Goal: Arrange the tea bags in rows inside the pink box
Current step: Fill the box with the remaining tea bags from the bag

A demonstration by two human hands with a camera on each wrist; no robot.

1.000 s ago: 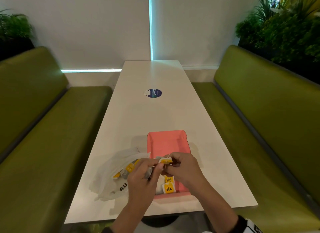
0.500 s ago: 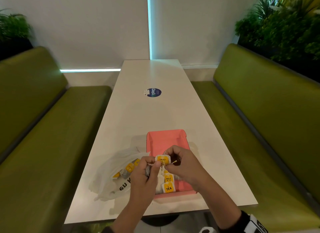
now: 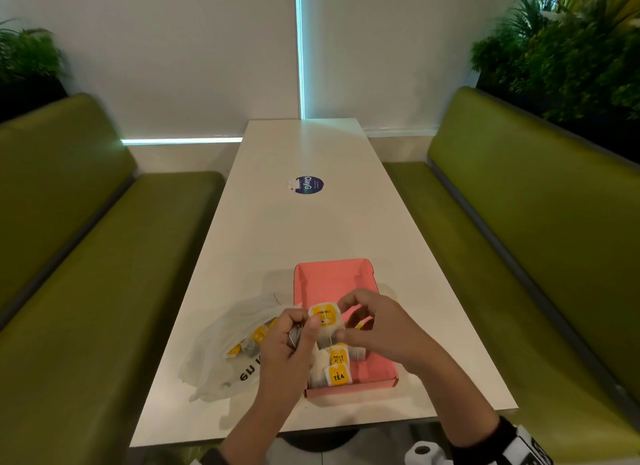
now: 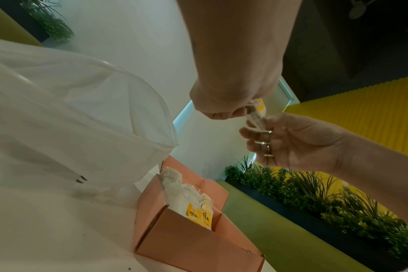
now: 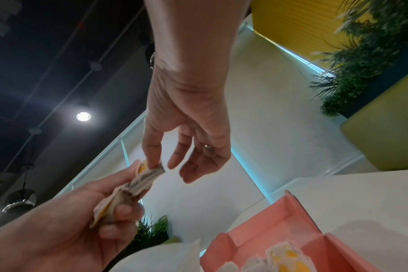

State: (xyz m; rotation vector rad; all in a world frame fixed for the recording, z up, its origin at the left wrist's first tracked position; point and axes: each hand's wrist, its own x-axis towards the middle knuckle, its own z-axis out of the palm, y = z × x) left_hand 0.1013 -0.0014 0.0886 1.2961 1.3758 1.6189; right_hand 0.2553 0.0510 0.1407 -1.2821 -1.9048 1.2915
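Observation:
Over the near half of the pink box (image 3: 330,279) both hands work at a small bunch of tea bags. My left hand (image 3: 304,329) grips the bunch (image 5: 128,191) in curled fingers. The top tea bag (image 3: 323,316) shows a yellow tag. My right hand (image 3: 346,321) pinches that bag's corner (image 5: 151,172) between thumb and forefinger, its other fingers spread loose. A few tea bags (image 3: 337,371) with yellow tags lie at the box's near left corner and also show from the left wrist (image 4: 198,211). The rest of the box floor is bare.
A white plastic bag (image 3: 221,357) holding more yellow-tagged tea bags lies left of the box on the long white table (image 3: 311,229). A round blue sticker (image 3: 308,185) sits further up. Green benches (image 3: 86,257) flank both sides.
The top tea bag has turned so its yellow tag faces up. My right hand's fingers have shifted on it and spread a little; both hands stay over the box.

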